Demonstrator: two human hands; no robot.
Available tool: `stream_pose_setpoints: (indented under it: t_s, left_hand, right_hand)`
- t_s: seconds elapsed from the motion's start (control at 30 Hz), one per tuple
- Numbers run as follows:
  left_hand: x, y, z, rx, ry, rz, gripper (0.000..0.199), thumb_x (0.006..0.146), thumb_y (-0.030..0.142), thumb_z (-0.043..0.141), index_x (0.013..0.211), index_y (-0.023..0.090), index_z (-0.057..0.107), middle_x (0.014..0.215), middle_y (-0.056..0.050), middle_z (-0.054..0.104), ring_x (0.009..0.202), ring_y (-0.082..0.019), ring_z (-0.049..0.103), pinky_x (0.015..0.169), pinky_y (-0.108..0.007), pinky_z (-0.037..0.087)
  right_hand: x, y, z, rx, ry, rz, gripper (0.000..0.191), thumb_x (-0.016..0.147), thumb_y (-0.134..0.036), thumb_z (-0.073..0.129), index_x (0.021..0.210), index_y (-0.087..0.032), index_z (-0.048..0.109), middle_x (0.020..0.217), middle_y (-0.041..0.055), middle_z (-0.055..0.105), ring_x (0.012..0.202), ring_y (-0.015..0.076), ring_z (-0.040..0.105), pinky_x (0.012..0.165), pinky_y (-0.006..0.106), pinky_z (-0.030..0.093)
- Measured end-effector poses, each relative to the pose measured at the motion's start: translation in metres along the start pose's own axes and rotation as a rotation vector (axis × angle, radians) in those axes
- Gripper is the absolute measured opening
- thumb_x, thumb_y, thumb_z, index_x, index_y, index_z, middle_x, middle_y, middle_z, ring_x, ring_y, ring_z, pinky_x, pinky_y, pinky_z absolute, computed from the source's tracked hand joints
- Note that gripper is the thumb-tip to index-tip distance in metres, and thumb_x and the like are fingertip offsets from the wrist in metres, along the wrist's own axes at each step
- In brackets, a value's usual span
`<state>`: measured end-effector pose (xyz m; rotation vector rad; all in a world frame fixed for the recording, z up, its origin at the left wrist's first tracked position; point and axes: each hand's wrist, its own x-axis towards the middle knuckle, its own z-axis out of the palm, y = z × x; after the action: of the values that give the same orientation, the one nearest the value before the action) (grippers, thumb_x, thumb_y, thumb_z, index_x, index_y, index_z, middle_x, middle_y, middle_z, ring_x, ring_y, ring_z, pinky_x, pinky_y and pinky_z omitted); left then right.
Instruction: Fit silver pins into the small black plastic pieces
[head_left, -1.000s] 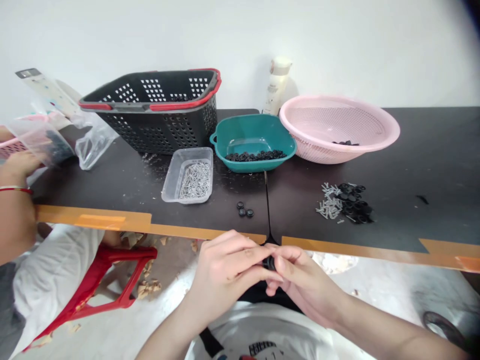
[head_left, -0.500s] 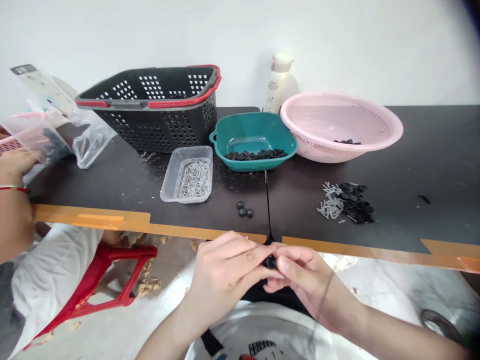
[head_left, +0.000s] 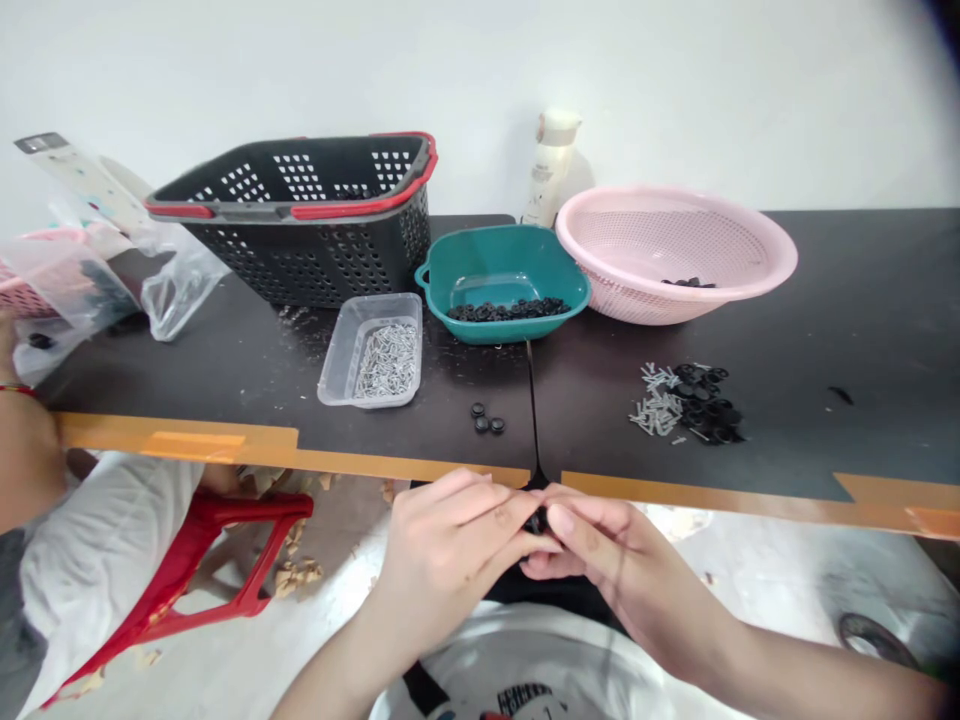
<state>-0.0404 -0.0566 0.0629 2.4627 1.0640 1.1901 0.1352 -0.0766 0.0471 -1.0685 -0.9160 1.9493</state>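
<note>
Close to my body, just below the table edge, my left hand (head_left: 454, 545) and my right hand (head_left: 611, 545) meet around a small black round part (head_left: 537, 521). Fingers of both hands close on it and hide most of its shape. Beyond them on the table lie a few black round pieces (head_left: 481, 424). To the right are a pile of silver pins (head_left: 657, 413) and a heap of black parts (head_left: 709, 405). A clear plastic tub (head_left: 330, 378) of small metal pins stands further left.
A teal basin (head_left: 480, 255) holds black parts, beside a pink colander (head_left: 757, 260). Behind are a dark basket (head_left: 315, 250) with red handles and a white bottle (head_left: 550, 165). At left, a co-worker's arm (head_left: 26, 450) is near a clear bag (head_left: 180, 290) and red stool (head_left: 251, 560).
My hands stay together on the black part, with only slight finger movement. The co-worker's hand at left has moved further out of view. The whole view has shifted slightly.
</note>
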Motion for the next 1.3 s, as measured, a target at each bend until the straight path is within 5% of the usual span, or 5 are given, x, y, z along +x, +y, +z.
stream_pose_setpoints:
  t_s: [0.6, 1.3]
  left_hand:
    - [-0.002, 0.002, -0.003, -0.012, -0.017, 0.006, 0.013, 0.089, 0.023, 0.062, 0.092, 0.014, 0.071, 0.081, -0.002, 0.075, 0.068, -0.013, 0.064, 0.063, -0.024, 0.054]
    - [-0.002, 0.001, -0.001, -0.1, 0.035, 0.023, 0.012, 0.09, 0.021, 0.06, 0.094, 0.018, 0.071, 0.077, -0.001, 0.074, 0.065, -0.013, 0.062, 0.059, -0.023, 0.05]
  right_hand:
    - [-0.002, -0.006, -0.001, 0.015, -0.013, 0.067, 0.026, 0.08, -0.045, 0.073, 0.089, -0.021, 0.077, 0.089, 0.0026, 0.064, 0.082, 0.0132, 0.065, 0.079, 0.026, 0.058]
    - [0.009, 0.014, -0.008, 0.029, -0.114, -0.15, 0.021, 0.084, -0.038, 0.072, 0.077, -0.019, 0.078, 0.077, 0.0005, 0.053, 0.073, 0.0112, 0.057, 0.065, 0.021, 0.052]
